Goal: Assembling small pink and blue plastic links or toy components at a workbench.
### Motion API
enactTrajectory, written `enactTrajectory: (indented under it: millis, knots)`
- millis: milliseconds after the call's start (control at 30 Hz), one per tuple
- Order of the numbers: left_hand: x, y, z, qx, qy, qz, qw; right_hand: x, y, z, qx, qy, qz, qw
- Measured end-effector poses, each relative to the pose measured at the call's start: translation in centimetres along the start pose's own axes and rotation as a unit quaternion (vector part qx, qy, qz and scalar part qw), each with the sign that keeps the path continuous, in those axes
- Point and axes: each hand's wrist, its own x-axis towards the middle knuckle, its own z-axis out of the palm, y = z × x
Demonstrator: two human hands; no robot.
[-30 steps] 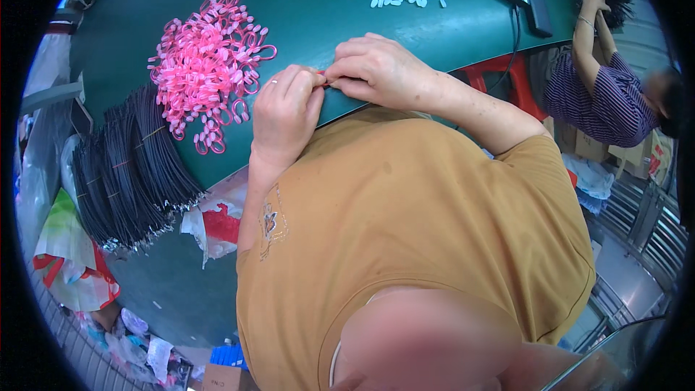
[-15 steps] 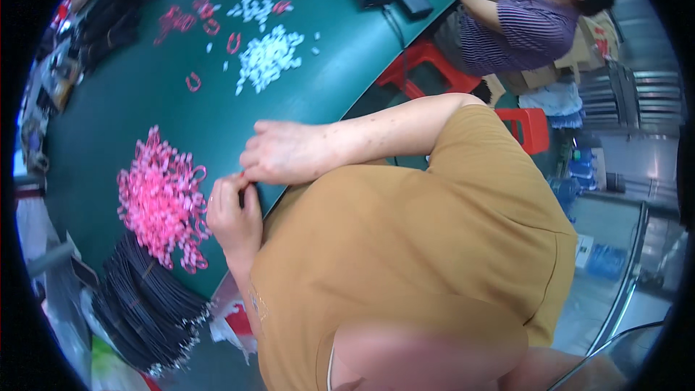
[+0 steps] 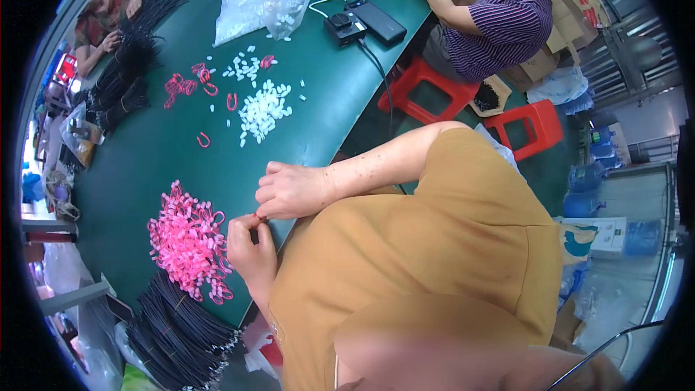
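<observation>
At the near edge of the table, my left hand [image 3: 250,252] and my right hand [image 3: 292,190] meet, fingertips pinched together. A small red piece shows between them, mostly covered by the fingers, so its shape is hidden. Just left of my left hand lies a heap of pink pieces with small loops [image 3: 190,240]. Beyond my hands, small white oblong pieces [image 3: 265,111] are scattered in a pile. Beside those are a few red loops [image 3: 232,101], one of them an open red U-shaped cord [image 3: 203,140].
A bundle of black cords [image 3: 174,326] lies by the near left edge of the green table [image 3: 123,174]. Farther off are a clear plastic bag [image 3: 264,0] and a black device with a cable [image 3: 376,22]. A co-worker [image 3: 499,22] sits at the right, near red stools [image 3: 532,130].
The whole view has shifted, so the table and heaps appear lower and more of the far side shows. My hands stay together at the table edge, still pinching.
</observation>
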Motion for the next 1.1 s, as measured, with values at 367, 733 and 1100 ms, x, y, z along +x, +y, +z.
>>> enactTrajectory:
  millis: [367,733,1100]
  knots:
    - [0.2,0.0,0.0,0.007,-0.005,0.014,1.000,-0.4,-0.3,-0.1,0.107,-0.007,0.096,0.990]
    - [0.8,0.4,-0.2,0.020,-0.017,0.028,0.999,-0.1,-0.5,-0.4,-0.028,-0.012,0.022,0.999]
    - [-0.3,-1.5,0.3,-0.084,0.194,0.077,0.974,3.8,2.2,-1.4,0.221,0.018,0.153,0.963]
